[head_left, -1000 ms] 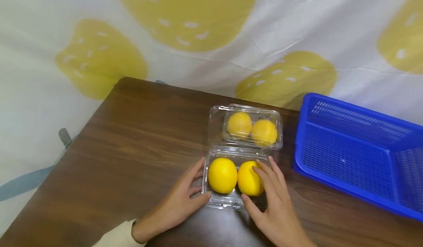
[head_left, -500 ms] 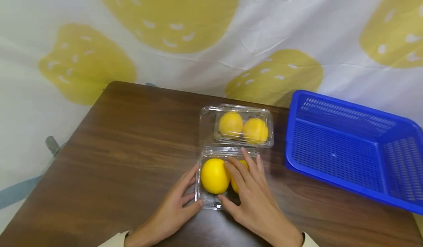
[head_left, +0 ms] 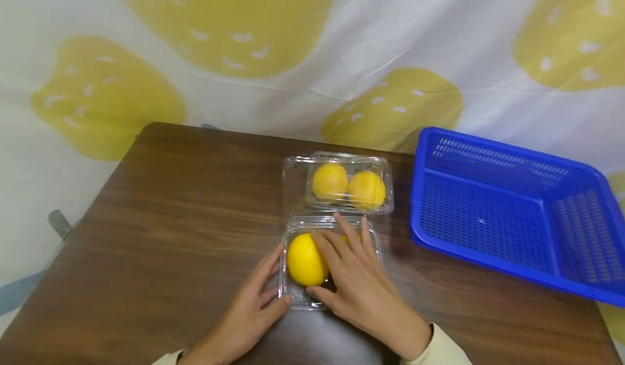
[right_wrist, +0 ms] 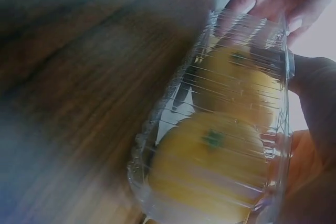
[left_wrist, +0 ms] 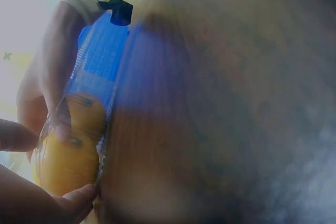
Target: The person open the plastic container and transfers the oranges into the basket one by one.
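A clear plastic clamshell box point(head_left: 299, 301) has its lid point(head_left: 294, 189) folded back, with yellow-orange round fruits that look like oranges point(head_left: 304, 261) inside. My left hand point(head_left: 249, 313) holds the box's left end, thumb at the near corner and fingers along the side. Over the fruits lies my right hand point(head_left: 363, 294), fingers spread, thumb and index touching the left orange and covering most of the right one. Through the ribbed wall the right wrist view shows an orange point(right_wrist: 207, 163) with a green stem spot. In the left wrist view, the right hand's thumb point(left_wrist: 63, 127) reaches down onto the fruits.
Behind the open lid sits another clear box point(head_left: 386, 191) with two more oranges point(head_left: 329, 183). A blue plastic basket point(head_left: 480, 221) stands at right on the brown wooden table point(head_left: 195, 218). A cloth printed with yellow fruits point(head_left: 224, 39) hangs along the back.
The right hand has moved left, from the right orange to reach the left one, hiding the right one. The left hand stays at the box's end. The view has shifted slightly right.
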Available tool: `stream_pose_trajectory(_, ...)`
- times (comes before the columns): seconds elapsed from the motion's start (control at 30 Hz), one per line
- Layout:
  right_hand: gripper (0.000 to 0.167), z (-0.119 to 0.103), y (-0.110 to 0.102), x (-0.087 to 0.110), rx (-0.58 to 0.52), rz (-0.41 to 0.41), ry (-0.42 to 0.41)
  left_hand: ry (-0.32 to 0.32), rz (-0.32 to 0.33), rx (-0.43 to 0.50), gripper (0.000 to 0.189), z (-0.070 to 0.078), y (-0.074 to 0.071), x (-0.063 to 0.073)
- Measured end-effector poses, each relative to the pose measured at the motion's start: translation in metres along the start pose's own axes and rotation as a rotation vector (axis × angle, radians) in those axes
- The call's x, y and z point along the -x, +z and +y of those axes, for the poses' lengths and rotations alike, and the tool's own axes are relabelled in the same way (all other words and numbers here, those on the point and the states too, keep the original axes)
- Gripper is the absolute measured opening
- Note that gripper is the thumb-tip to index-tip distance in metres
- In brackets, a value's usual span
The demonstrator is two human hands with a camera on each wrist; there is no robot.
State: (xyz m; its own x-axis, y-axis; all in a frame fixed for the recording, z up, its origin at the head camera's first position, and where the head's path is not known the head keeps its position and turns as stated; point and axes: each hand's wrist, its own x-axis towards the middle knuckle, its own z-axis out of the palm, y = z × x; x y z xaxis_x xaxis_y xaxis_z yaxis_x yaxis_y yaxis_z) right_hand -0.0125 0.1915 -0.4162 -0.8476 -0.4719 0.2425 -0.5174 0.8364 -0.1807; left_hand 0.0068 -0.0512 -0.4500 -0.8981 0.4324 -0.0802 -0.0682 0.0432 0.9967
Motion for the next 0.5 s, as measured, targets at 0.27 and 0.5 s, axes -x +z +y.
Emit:
stream_pose_trajectory(0.27,0.106,-0.0028,0.0008,-0.0086,0.037,-0.016,-0.011,-0.007,0.029,-0.013,0.086,0.0004,0.0004,0.0015)
stream_pose_trajectory(0.5,0.108,-0.0009,0.0024,-0.0096,0.066,0.007,-0.022,-0.003,0.024,-0.023,0.085,-0.0008,0.0026,0.0003)
